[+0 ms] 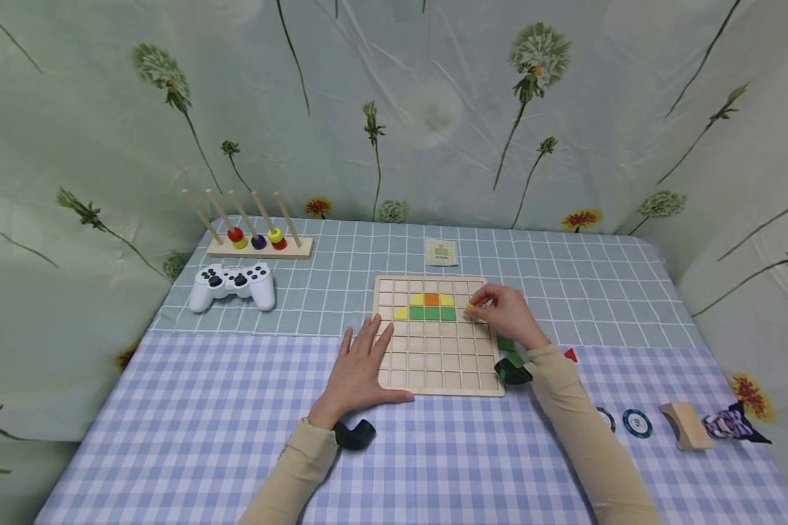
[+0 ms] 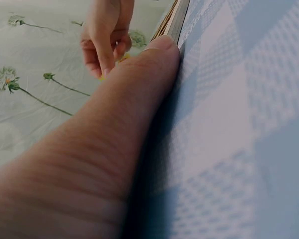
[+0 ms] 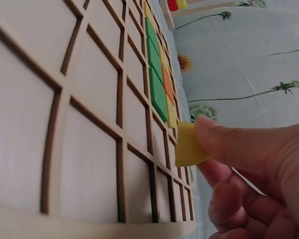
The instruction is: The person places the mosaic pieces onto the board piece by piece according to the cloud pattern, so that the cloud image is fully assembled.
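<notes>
Small card (image 1: 441, 251) print unreadable (too small); green pieces (image 1: 508, 354) half-hidden.

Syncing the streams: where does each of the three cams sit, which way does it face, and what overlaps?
Head: above, facing forward and down at the grid board; both forearms, left hand and right hand show.
Left wrist: low at the cloth, looking along the thumb to the board edge.
Right wrist: skims the board; fingers pinch a yellow tile.
Shared: the board and right hand.
</notes>
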`<state>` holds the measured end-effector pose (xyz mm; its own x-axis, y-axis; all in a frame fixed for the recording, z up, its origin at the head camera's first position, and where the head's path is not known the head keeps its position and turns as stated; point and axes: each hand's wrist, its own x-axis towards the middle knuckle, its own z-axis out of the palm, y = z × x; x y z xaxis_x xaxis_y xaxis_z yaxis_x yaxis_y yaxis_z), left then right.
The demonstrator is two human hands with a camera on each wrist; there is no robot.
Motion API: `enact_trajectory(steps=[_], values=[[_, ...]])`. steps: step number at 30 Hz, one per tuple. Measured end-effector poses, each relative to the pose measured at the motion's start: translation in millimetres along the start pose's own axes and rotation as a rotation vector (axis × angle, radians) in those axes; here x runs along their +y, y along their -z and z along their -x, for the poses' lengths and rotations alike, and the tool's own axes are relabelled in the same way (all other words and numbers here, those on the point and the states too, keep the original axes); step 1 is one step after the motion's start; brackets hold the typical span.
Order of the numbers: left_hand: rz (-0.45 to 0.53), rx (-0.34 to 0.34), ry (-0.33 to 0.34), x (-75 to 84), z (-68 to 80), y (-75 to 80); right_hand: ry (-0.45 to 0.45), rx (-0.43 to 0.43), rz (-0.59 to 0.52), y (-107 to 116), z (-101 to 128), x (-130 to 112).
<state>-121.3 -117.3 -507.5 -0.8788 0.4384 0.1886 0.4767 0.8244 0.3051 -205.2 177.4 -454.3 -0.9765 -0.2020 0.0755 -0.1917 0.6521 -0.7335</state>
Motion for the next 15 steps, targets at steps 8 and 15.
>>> enact_trajectory(steps=[8,15], values=[[-0.016,-0.025,0.016,0.2,-0.4,-0.4,-0.011,-0.079,0.028,-10,-4,-2],[-0.021,-0.021,0.016,0.2,-0.4,0.0,-0.013,-0.043,0.097,-16,-3,-1]])
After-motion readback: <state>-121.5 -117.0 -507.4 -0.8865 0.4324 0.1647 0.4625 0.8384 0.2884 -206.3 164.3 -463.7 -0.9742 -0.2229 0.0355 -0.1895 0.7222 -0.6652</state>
